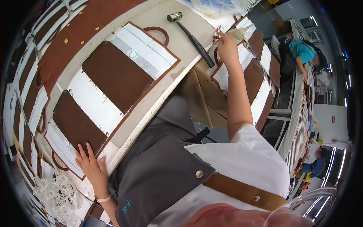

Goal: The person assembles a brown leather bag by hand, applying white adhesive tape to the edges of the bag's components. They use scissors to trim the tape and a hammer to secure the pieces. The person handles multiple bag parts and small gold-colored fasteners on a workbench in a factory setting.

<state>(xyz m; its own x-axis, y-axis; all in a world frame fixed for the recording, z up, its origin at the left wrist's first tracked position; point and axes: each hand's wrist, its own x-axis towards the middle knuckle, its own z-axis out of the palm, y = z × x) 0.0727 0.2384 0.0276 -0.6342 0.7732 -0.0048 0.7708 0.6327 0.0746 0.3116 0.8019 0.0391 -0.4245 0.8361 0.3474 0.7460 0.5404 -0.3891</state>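
Your left hand lies flat, fingers spread wide and closed on nothing, pressing the near end of a brown panel and the white backing under it. A 2nd brown panel sits farther out from those fingers, on the same tabletop. A pile of white cord lies just to the outer side of your left wrist.

Your right hand is stretched far out, fingers pinched at a small metal tool at the tabletop edge. I cannot tell whether they have closed on it or only touch it. A hammer lies just inboard of those fingers, head away from you, black handle pointing toward them. A pale bottle stands just outboard of the fingers. More brown-and-white pieces lie below your right forearm.

Handling judgement:
1. Panels look thin, soft and light, like leather on cloth; flat palm pressure should hold them, while an edge pinch would likely curl them.
2. Frayed threads at the backing edges could snag.
3. The metal tool is small, stiff and probably slick; take it by its shaft, not the tip.
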